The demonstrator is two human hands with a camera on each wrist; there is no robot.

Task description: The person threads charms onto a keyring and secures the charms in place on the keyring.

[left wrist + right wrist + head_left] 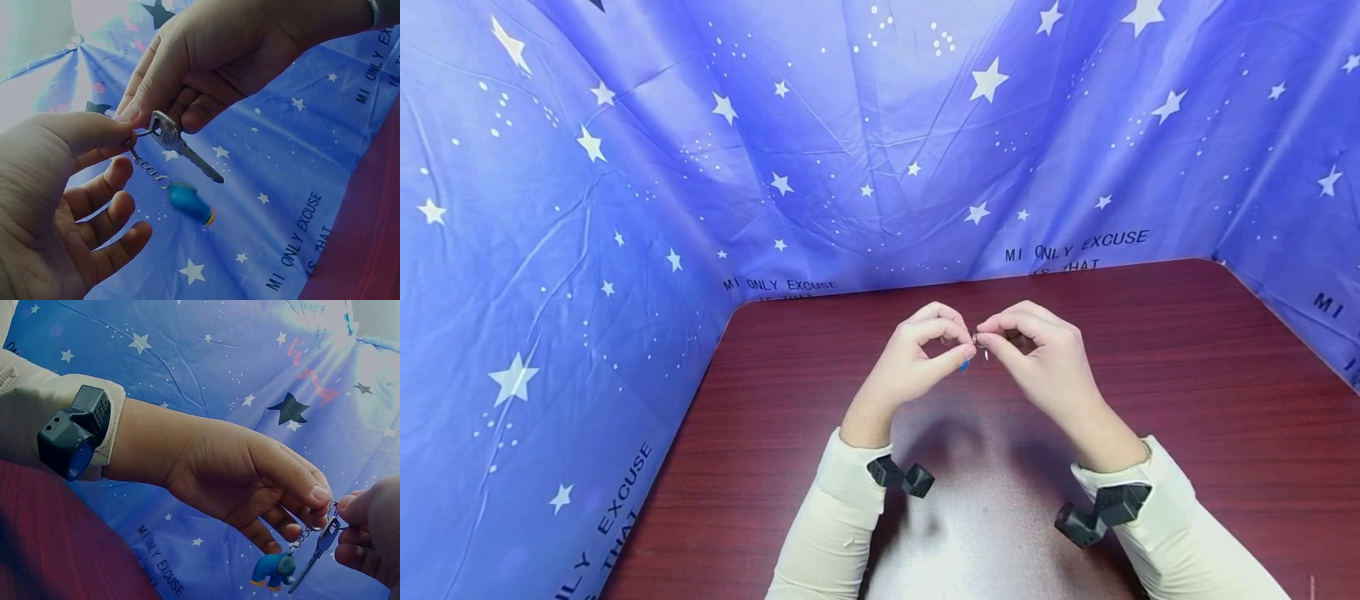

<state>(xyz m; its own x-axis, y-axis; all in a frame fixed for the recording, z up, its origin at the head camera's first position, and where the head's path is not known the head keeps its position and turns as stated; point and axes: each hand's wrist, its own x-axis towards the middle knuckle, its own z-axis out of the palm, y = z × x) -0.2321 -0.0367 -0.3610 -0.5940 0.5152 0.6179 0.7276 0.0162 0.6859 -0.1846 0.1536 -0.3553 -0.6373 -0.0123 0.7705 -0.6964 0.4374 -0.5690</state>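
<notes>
Lengthwise, the key hangs tip downward, its ring apparently pinched by left fingers and right fingers.

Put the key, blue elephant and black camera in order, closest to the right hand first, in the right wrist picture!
1. Key: hanging right by the right hand.
2. Blue elephant: just left of the key.
3. Black camera: way over to the left.

The head view was bright, with whitish glare on the dark red table and soft shadows around it. Both wrist views were dimmer, the star-printed curtain washed out near their upper outer corners. The elephant charm blurred in the left wrist view, sharper in the right.
</notes>
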